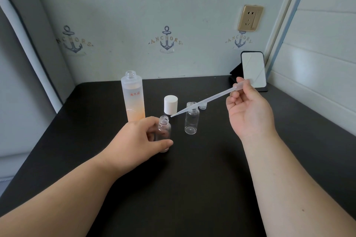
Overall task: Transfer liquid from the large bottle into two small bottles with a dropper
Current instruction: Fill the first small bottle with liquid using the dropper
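Left hand wraps around the near small bottle, standing open-mouthed on the dark surface. Right hand pinches the dropper by its bulb, tip slanting down-left, in the air above that bottle's mouth. Second small bottle stands just right. Large bottle stands uncapped behind the left hand, white cap beside it.
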Demonstrator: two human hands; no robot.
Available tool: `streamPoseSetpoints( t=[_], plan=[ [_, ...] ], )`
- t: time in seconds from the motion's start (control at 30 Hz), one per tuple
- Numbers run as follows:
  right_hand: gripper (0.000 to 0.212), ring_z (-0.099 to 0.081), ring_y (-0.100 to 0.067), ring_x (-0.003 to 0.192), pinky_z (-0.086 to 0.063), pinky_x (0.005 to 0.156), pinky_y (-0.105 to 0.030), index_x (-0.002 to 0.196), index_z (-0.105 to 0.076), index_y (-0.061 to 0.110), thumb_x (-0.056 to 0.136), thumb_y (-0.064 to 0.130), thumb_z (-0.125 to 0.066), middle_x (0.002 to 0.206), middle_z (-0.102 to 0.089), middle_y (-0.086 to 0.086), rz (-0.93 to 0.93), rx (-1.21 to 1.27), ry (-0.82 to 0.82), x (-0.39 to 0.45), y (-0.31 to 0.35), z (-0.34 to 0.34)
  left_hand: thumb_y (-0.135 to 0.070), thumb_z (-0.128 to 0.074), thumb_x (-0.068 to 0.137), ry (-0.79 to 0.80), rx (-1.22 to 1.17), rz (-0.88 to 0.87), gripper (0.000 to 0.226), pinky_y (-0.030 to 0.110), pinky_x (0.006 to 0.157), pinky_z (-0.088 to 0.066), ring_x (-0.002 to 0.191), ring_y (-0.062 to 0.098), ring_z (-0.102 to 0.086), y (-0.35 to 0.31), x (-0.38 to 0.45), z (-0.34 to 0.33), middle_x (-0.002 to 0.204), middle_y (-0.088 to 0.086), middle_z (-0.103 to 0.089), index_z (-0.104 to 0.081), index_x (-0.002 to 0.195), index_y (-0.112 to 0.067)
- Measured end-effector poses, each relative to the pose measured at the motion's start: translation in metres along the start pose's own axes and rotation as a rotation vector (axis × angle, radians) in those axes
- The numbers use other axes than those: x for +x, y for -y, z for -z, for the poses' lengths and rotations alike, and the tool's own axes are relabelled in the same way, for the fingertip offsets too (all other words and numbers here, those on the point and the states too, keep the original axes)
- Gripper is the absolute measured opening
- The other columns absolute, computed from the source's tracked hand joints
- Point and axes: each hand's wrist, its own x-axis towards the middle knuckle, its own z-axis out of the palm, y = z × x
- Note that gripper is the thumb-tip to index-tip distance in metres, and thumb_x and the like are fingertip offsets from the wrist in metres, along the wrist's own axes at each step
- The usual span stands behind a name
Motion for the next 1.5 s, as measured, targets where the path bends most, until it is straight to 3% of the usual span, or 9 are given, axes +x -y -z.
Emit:
streamPoseSetpoints(
  t=[0.27,0.33,0.43,0.6,0.83,1.07,1.23,1.37,1.5],
  plan=[
    [0.018,-0.061,-0.014,0.063,-0.052,0.061,-0.025,0.087,-0.080,0.002,0.096,0.007,-0.065,0.079,-0.070,-0.007,-0.069,0.056,-0.036,0.000,-0.003,0.000,-0.066,-0.075,0.069,-0.005,-0.007,-0.039,0.043,0.014,0.069,-0.048,0.081,0.005,-0.061,-0.003,-0.002,0.001,0.085,-0.021,-0.066,-0.062,0.105,-0.046],
    [0.013,-0.060,-0.015,0.063,-0.051,0.061,-0.025,0.095,-0.077,0.000,0.094,0.003,-0.065,0.080,-0.070,-0.007,-0.077,0.067,-0.047,0.001,-0.003,0.000,-0.074,-0.066,0.077,-0.113,-0.087,-0.092,0.042,0.012,0.070,-0.047,0.085,0.006,-0.063,-0.004,-0.005,0.005,0.090,-0.029,-0.066,-0.064,0.106,-0.044],
    [0.012,-0.060,-0.015,0.064,-0.052,0.062,-0.025,0.100,-0.076,0.000,0.094,0.003,-0.065,0.080,-0.069,-0.007,-0.078,0.086,-0.049,0.001,-0.003,0.001,-0.059,-0.056,0.090,-0.398,-0.291,-0.121,0.030,0.015,0.072,-0.049,0.086,0.006,-0.066,-0.007,-0.011,0.009,0.089,-0.016,-0.070,-0.068,0.099,-0.033],
    [0.016,-0.064,-0.013,0.065,-0.054,0.065,-0.024,0.110,-0.069,0.001,0.098,0.009,-0.062,0.078,-0.070,-0.004,-0.067,0.103,-0.044,0.000,-0.004,0.000,-0.037,-0.065,0.095,-0.684,-0.275,0.040,0.013,0.019,0.067,-0.043,0.079,-0.005,-0.055,-0.001,-0.004,0.014,0.089,-0.011,-0.057,-0.052,0.098,-0.037],
    [0.014,-0.067,-0.012,0.070,-0.056,0.069,-0.024,0.108,-0.069,0.002,0.099,0.010,-0.062,0.081,-0.070,-0.003,-0.062,0.085,-0.036,-0.005,-0.005,-0.005,-0.045,-0.076,0.084,-0.461,-0.340,0.176,0.076,0.018,0.084,-0.044,0.106,-0.002,-0.057,0.018,0.015,0.011,0.122,-0.021,-0.054,-0.037,0.147,-0.031],
    [0.012,-0.069,-0.013,0.073,-0.056,0.071,-0.024,0.100,-0.071,0.003,0.100,0.010,-0.062,0.083,-0.071,-0.004,-0.048,0.066,-0.023,-0.005,-0.005,-0.006,-0.040,-0.073,0.090,-0.416,-0.294,0.187,0.052,0.020,0.075,-0.047,0.098,-0.001,-0.061,0.024,0.019,0.007,0.104,-0.028,-0.060,-0.048,0.136,-0.038],
    [0.019,-0.070,-0.013,0.073,-0.056,0.070,-0.023,0.086,-0.078,0.005,0.098,0.011,-0.064,0.082,-0.072,-0.003,-0.038,0.073,-0.025,-0.006,-0.004,-0.007,-0.034,-0.074,0.090,-0.378,-0.261,0.114,0.046,0.021,0.069,-0.048,0.089,-0.009,-0.063,0.017,0.013,0.008,0.100,-0.038,-0.060,-0.048,0.103,-0.070],
    [0.012,-0.070,-0.012,0.075,-0.056,0.073,-0.022,0.092,-0.074,0.006,0.096,0.014,-0.066,0.084,-0.073,-0.001,-0.004,0.063,-0.012,-0.005,-0.004,-0.006,-0.032,-0.074,0.088,-0.347,-0.216,0.092,0.044,0.039,0.082,-0.057,0.091,0.006,-0.066,0.014,0.011,0.008,0.101,-0.030,-0.064,-0.053,0.114,-0.061],
    [0.013,-0.070,-0.012,0.076,-0.056,0.074,-0.022,0.088,-0.075,0.007,0.094,0.015,-0.068,0.085,-0.073,0.000,0.025,0.045,-0.011,-0.005,-0.003,-0.006,-0.030,-0.073,0.088,-0.348,-0.182,0.060,0.043,0.038,0.079,-0.056,0.087,0.008,-0.065,0.014,0.011,0.008,0.100,-0.028,-0.064,-0.055,0.115,-0.058]
  ],
)
